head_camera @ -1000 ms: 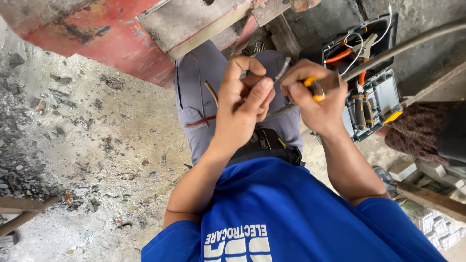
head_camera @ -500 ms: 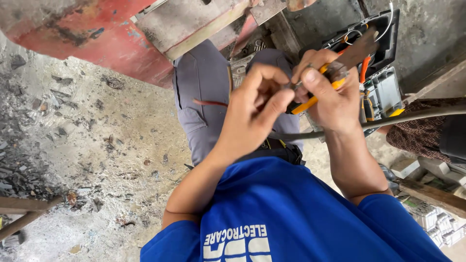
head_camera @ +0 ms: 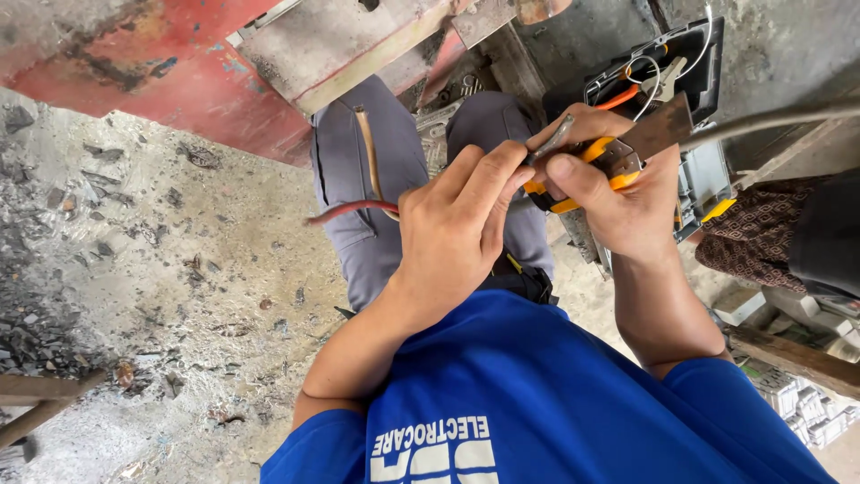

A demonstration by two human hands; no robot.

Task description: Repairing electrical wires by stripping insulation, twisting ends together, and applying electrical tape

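Nearest the camera is the blue shirt [head_camera: 537, 394], with both forearms rising from it toward the work. The left hand [head_camera: 452, 229] is closed in a pinch: thumb and forefinger come together on the wire [head_camera: 349, 208], a red strand that leaves the hand to its left and lies nearly level, so its long axis runs side to side across the grey trousers [head_camera: 358, 170]. A second, tan strand climbs away from the same pinch toward the knee. The right hand [head_camera: 618, 197] sits just beside the left, touching it at the fingertips, and is wrapped tight round the pliers [head_camera: 582, 170], whose yellow-and-black grips fill the palm. The metal nose points up and left, ending right above the left fingertips, so tool and wire meet between the two hands. The left hand is the nearer one to the wire's free length. Beyond the right hand, an open tool case [head_camera: 694, 170] holds other tools, and a thin rod [head_camera: 770, 121] crosses it. Rubble [head_camera: 134, 269] covers the ground left of the hands.
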